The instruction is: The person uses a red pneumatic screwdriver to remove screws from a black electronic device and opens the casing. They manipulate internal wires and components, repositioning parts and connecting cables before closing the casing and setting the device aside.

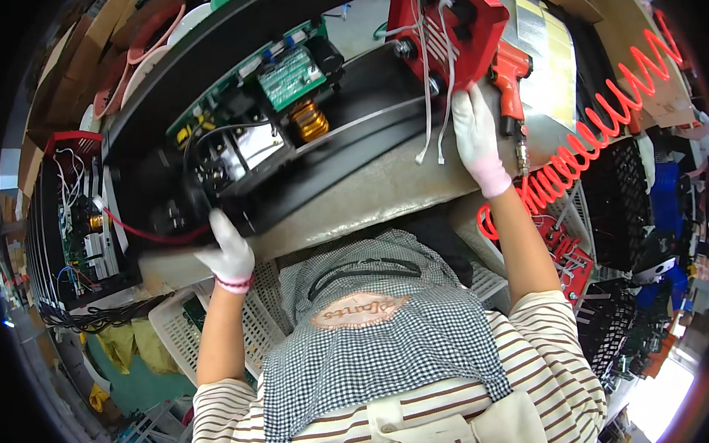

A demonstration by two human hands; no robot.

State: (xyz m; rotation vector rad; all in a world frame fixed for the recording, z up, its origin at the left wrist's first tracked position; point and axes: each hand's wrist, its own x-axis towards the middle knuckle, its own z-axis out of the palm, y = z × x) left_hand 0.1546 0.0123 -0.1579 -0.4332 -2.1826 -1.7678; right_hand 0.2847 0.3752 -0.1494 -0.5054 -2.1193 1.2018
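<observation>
An open black machine chassis (234,140) lies across the table (385,193), filling the upper middle of the frame, with a green circuit board (289,74), a copper coil (309,120) and black wiring showing inside it. The left hand (229,249), in a white glove, sits at the chassis's lower left corner, its grip closed on the black edge there, beside a thin red wire (140,231). The right hand (474,135), also gloved, reaches to the upper right of the frame and presses its fingers against the lower edge of a red end panel (449,27); whether that grip closes around the panel cannot be told. White wires (427,102) hang from the panel just left of this hand. A red air screwdriver (510,79) lies just right of it, with a red coiled hose (601,127) trailing toward the right edge. A second open unit (77,223) stands at the far left.
</observation>
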